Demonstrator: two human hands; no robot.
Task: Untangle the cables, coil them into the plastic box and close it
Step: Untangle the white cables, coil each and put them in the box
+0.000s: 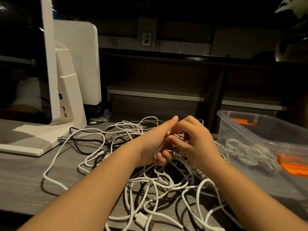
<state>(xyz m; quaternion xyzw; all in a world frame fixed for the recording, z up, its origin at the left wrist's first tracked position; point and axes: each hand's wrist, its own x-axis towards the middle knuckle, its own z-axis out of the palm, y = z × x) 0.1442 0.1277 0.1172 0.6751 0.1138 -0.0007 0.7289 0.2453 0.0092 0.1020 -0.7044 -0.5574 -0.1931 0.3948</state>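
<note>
Cables in a tangle on the table, white ones mixed with a few dark ones, spread from the monitor base across to the box. Both hands are up over the middle of the pile, meeting each other. Left hand: fingers curled round a white cable that runs through the palm and out below the little finger, thumb sticking straight up. Right hand: fingers curled in toward the left hand, tips at the same white cable; looks like a pinch, but the exact contact is hidden between the two hands. More strands pass under both wrists and lie loose on the table toward the near edge, where a white USB plug sits on top of the pile. A dark cable with a metal plug lies just beside the monitor base. Box is clear plastic, on the table right of the pile and near the right hand, open on top, with orange latches on its ends. Inside it some pale coiled cable shows through the wall, blurred. White monitor stand sits far left on the table, its screen dark. Room behind is dim, dark shelving only.
</note>
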